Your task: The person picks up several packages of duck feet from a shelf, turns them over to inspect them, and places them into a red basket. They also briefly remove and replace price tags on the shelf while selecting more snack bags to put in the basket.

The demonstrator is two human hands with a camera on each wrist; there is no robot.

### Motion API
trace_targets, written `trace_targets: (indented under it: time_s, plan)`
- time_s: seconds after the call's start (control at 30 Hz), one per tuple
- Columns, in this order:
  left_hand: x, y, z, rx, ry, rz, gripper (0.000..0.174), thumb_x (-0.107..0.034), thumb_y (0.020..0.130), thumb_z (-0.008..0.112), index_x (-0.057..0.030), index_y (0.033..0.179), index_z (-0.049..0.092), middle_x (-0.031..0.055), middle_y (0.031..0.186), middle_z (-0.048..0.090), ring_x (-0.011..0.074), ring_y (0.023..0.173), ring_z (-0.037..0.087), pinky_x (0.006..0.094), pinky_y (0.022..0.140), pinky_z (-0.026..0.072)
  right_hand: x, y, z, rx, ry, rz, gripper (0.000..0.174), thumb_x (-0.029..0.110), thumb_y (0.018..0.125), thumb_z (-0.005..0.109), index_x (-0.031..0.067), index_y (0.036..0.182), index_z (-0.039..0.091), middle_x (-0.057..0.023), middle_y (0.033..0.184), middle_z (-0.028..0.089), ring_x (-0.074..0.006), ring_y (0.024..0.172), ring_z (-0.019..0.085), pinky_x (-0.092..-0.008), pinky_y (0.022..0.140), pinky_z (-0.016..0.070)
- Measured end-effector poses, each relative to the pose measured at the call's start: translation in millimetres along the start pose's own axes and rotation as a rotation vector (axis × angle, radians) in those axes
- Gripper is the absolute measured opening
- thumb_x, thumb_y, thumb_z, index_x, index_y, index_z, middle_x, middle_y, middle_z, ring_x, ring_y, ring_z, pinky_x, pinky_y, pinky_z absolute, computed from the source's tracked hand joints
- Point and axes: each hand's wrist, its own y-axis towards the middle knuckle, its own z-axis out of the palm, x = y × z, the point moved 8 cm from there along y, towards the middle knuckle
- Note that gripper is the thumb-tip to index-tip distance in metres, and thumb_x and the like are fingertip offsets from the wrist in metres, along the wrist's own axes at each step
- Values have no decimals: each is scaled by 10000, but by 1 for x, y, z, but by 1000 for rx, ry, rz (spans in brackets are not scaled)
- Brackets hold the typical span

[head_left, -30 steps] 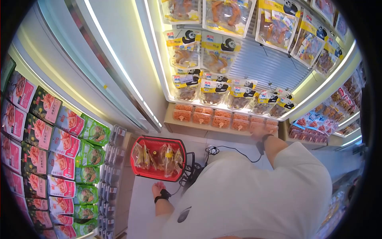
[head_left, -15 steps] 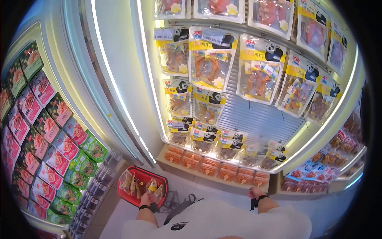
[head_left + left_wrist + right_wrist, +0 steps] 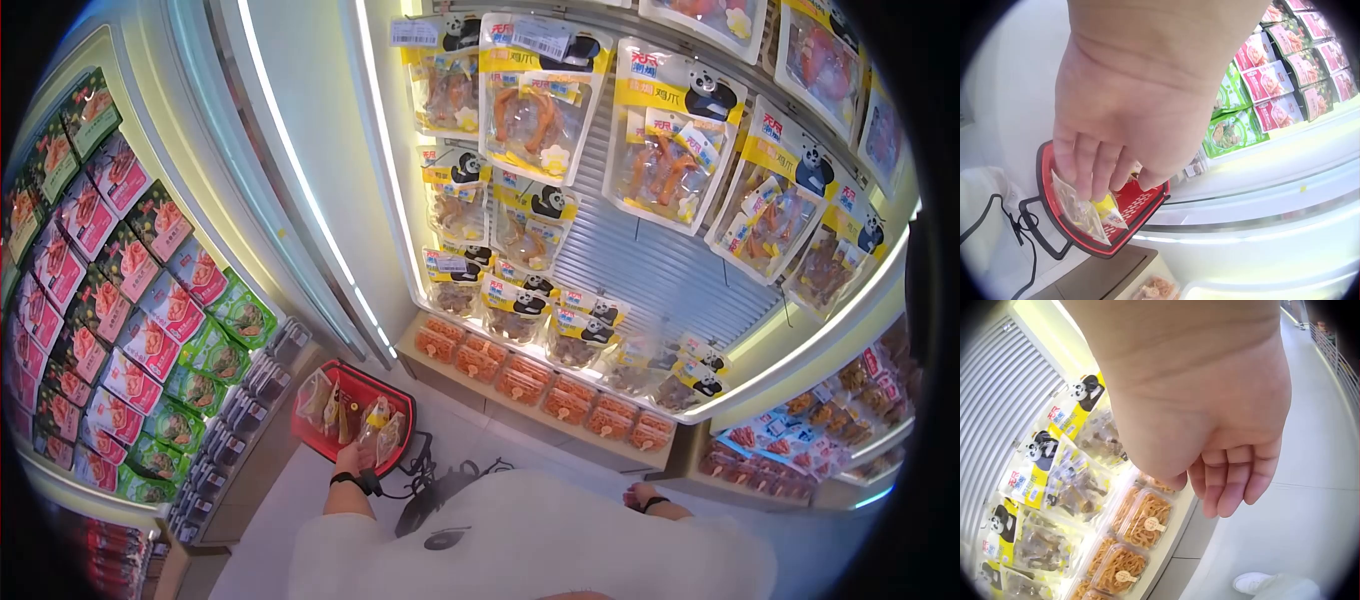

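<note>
My left hand (image 3: 352, 461) is over the near side of a red shopping basket (image 3: 313, 441) on the floor. In the left wrist view its fingers reach down loosely, the fingertips overlapping a clear food packet (image 3: 1080, 211) with a yellow-marked one (image 3: 1109, 210) beside it. More clear packets (image 3: 318, 401) stand along the basket's left side. My right hand (image 3: 640, 495) hangs near the low shelf front with loosely bent fingers and nothing in them. In the right wrist view it passes in front of clear boxes of orange shredded food (image 3: 1146, 520).
Panda-printed packs (image 3: 670, 135) hang in the lit cabinet ahead. At left is a rack of pink and green pouches (image 3: 140, 335), with small dark boxes (image 3: 222, 455) below. A black handle and cable (image 3: 420, 470) lie right of the basket, on the pale floor (image 3: 270, 530).
The left hand has moved from beside the basket to over it. My right hand has come away from the boxed food and dropped lower. The head view has tilted up.
</note>
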Motion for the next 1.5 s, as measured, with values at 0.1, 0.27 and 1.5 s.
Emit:
trace_targets:
  time_s: [0.1,0.27,1.5]
  plan:
    - [-15,1,-28,-2,41,57,350,-230,833,457,23,1073,441,174,976,573,283,858,577,385,700,488,64,-46,39,4,0,-81,179,132,817,463,11,939,508,-122,660,569,-196,505,541,-323,461,449]
    - [-23,76,-97,-65,-28,-68,359,-242,854,453,23,1093,419,188,959,569,291,855,577,382,716,488,127,-84,100,38,-103,-240,181,179,831,492,24,917,527,-83,711,583,-163,573,558,-300,545,476]
    - [4,208,20,176,1348,165,390,-426,732,581,-132,982,641,111,986,632,257,952,593,382,787,471,101,-314,211,-342,-396,-7,331,293,846,497,62,1080,536,-91,824,610,-157,661,574,-287,620,479]
